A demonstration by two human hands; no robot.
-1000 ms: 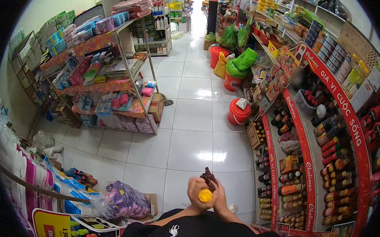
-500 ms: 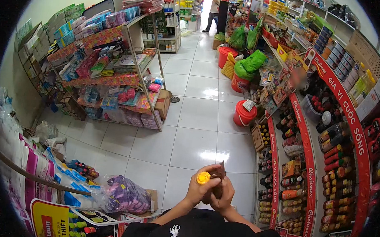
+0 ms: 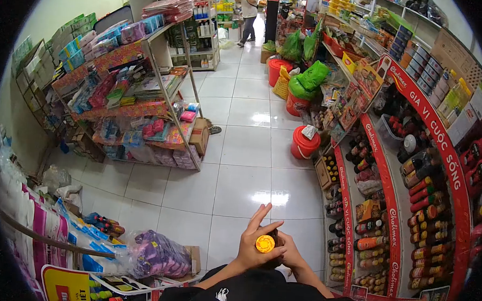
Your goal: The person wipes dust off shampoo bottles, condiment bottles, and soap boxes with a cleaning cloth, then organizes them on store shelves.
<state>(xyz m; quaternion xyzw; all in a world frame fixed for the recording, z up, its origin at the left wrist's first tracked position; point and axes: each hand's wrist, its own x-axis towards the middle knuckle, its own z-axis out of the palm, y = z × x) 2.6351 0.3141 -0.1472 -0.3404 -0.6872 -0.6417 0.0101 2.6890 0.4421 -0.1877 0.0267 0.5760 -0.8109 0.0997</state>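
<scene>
Close up, in the middle, the left hand (image 3: 252,249) grips the bottle with a yellow cap (image 3: 265,243), some fingers sticking out, and the right hand (image 3: 291,254) curls by its right side, too hidden to tell how tight. A purple bundle in clear plastic (image 3: 160,254) sits near left, sauce shelves (image 3: 370,242) edge the near right, and open white floor (image 3: 239,189) lies between. Farther on, the floor gets thinner between the metal rack (image 3: 170,107) on the left and the red bucket (image 3: 304,145) poking out on the right, with a person (image 3: 248,13) far away.
</scene>
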